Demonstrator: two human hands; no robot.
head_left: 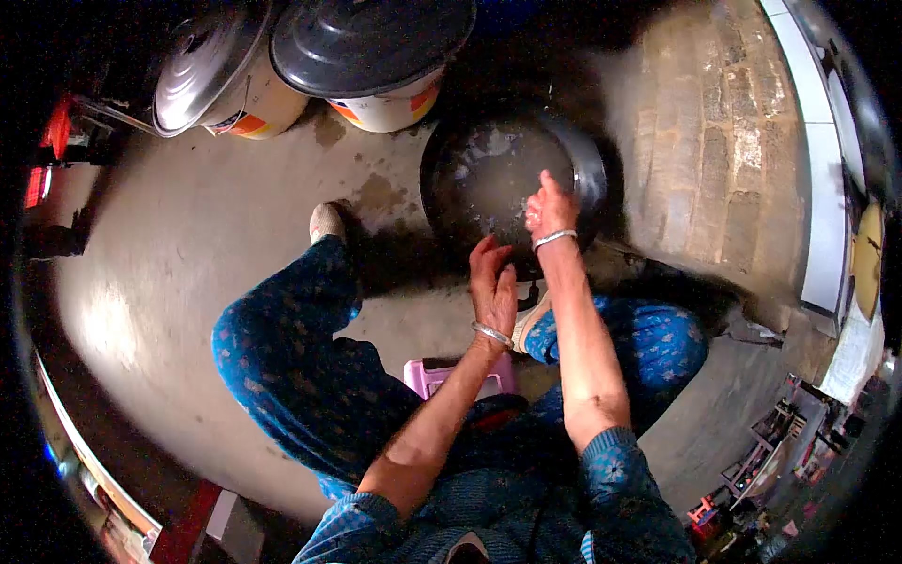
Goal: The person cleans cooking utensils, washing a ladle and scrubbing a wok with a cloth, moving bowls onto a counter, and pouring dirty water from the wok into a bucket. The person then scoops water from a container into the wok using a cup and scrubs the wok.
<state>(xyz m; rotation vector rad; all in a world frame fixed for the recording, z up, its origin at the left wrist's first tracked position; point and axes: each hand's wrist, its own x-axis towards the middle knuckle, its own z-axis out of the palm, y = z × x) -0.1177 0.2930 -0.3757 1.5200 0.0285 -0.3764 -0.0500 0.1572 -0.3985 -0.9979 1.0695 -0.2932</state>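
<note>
A wide, dark round basin (590,174) stands on the floor in front of me, with murky water (498,179) and pale suds in it. Over its right side is my right hand (552,209), wet and closed, with one digit pointing up. The curled fingers hide whatever may be inside them. My left hand (493,287) hangs at the basin's near edge, its fingers loosely bent and apart, holding nothing. Each wrist wears a silver bangle.
Two white buckets with dark lids, one lid (376,42) and a shinier one (202,70), stand behind the basin to the left. A brick surface (733,141) rises at the right. A pink plastic stool (423,378) shows between my legs. Wet patches mark the floor.
</note>
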